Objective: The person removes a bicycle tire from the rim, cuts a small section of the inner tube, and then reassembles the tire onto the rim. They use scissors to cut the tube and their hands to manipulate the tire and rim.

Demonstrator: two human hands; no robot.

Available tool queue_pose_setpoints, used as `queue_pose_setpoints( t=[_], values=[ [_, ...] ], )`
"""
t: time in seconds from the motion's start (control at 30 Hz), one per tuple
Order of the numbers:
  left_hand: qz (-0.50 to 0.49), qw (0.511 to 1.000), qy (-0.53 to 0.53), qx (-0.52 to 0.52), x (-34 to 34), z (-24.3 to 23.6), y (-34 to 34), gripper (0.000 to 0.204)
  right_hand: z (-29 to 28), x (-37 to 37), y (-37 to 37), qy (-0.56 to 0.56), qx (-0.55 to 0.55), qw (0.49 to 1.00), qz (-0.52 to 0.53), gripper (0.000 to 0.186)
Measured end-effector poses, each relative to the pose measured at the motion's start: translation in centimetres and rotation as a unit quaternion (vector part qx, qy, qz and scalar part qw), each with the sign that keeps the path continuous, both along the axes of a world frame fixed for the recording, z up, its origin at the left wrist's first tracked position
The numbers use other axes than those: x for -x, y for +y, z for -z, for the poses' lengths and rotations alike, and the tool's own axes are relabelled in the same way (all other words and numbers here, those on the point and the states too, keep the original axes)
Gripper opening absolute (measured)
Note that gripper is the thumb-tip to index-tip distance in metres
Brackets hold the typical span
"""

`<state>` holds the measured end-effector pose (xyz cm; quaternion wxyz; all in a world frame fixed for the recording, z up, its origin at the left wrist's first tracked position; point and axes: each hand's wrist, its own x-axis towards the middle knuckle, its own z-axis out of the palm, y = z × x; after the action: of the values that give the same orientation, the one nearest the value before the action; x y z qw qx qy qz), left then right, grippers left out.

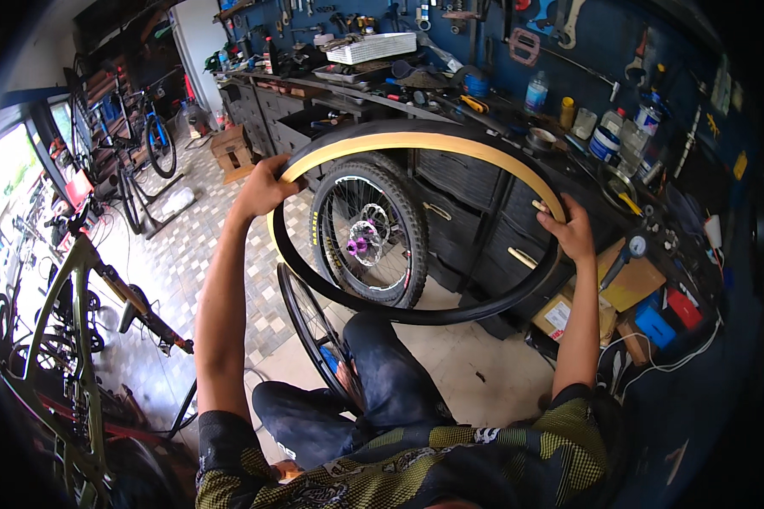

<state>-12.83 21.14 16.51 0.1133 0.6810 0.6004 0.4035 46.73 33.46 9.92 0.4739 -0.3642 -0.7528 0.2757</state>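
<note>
A single bare bicycle tire (416, 139), black with a smooth tan sidewall, is held up as an open hoop. It is tilted and shows as a wide oval. The left fingers (292, 183) and right fingers (552, 223) grip opposite sides of it. The tan band shows broadly along the upper arc, which passes above the knobby wheel (414, 229); the lower arc, dark, crosses near that wheel's bottom. The wheel appears through the tire's opening, left of its middle.
</note>
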Motion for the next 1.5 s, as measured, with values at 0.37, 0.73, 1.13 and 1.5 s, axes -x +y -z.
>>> queue_pose_setpoints(
  t=[0.37,0.73,1.13,1.5],
  values=[
    [-0.016,0.993,-0.027,0.111,3.6,12.2,0.3,0.042,-9.2,5.4,-4.4,-0.171,-0.078,0.982,0.025,0.066],
    [-0.069,0.987,-0.132,0.059,6.5,17.5,-0.3,0.051,-15.2,11.1,-0.7,-0.295,-0.076,0.951,-0.062,0.082],
    [-0.137,0.964,-0.211,-0.087,9.6,13.0,-3.2,0.044,-28.0,19.2,2.7,-0.426,-0.075,0.883,-0.184,0.066],
    [0.245,0.857,-0.411,-0.192,-0.2,14.7,-15.9,0.07,-39.4,21.5,1.0,-0.385,-0.511,0.766,-0.054,0.037]
  ],
)
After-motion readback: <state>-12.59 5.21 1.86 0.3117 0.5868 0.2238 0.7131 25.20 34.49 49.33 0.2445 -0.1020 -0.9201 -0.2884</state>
